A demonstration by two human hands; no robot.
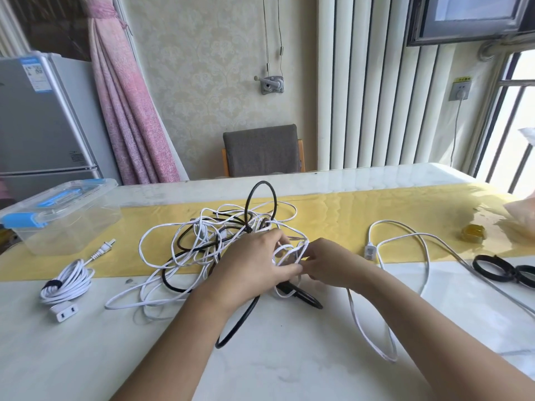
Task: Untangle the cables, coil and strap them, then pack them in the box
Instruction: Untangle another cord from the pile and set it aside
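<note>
While cables [202, 227] lie tangled | left hand [254, 264], right hand [327, 263] apparently pinch white loops [289, 251] between them; connector [369, 251] lies rightward

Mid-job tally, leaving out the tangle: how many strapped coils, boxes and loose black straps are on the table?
Strapped white cable coil: 1
Clear plastic box: 1
Black strap loops: 2
Total: 4
</note>
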